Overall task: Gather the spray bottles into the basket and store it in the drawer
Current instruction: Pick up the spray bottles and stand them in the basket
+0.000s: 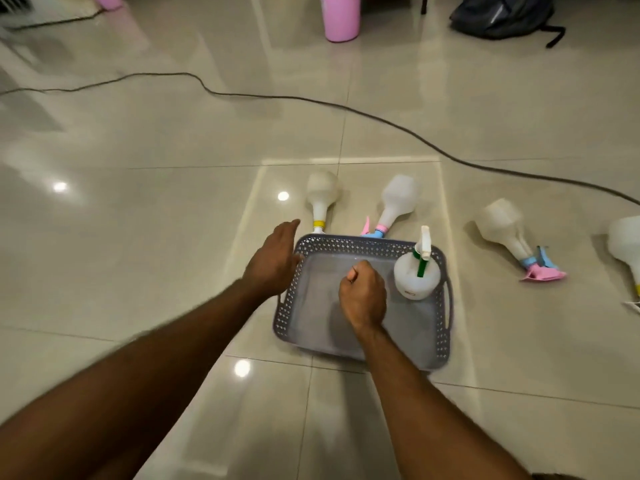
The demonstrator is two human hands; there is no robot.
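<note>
Presently, grey basket (363,327) on tiled floor (138,237). Right hand (363,297) over basket interior, curled to a loose fist, holding nothing visible. Left hand (273,259) flat, fingers together, at basket's left rim, just beyond it. Green-nozzle spray bottle (416,275) upright in basket, just right of right hand. Yellow-collar bottle (321,199) and pink-trigger bottle (396,202) lying ahead of hands; third bottle (505,233) farther right

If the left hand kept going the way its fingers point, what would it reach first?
Most likely the yellow-collared bottle lying on the floor just beyond the basket. The left hand, open by the basket's far left corner, points up and slightly right toward that bottle's neck. Depth is hard to judge from one view.
</note>
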